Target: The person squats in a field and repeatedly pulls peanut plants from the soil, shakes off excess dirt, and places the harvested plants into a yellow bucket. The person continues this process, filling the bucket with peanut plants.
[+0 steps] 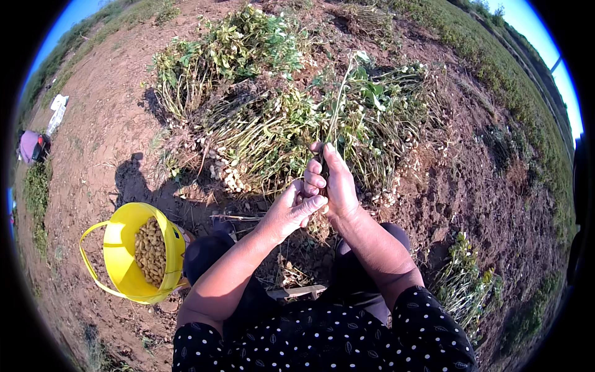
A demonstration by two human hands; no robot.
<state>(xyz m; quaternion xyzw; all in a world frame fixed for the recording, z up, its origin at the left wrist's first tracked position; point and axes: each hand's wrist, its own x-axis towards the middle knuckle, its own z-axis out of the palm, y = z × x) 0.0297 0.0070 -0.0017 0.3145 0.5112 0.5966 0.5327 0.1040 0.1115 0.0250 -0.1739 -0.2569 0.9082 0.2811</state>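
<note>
My right hand (339,183) is wrapped around the stems of a peanut plant (340,100), which stands upright out of the fist with a few green leaves at its top. Just below and to the left, my left hand (293,209) closes on the root end, its thumb pressed by pale peanut pods (325,209). The fingers partly hide the roots and pods. On the left, beside my knee, a yellow bucket (116,253) with a raised handle tilts towards me. Picked peanuts (150,253) lie inside it.
A heap of pulled peanut plants (269,135) spreads across the soil ahead, with pods (228,176) at its near edge. More plants (465,279) lie at the right. A wooden piece (297,292) sits between my legs. Far left are a bent-over person (32,146) and a white sack (56,114).
</note>
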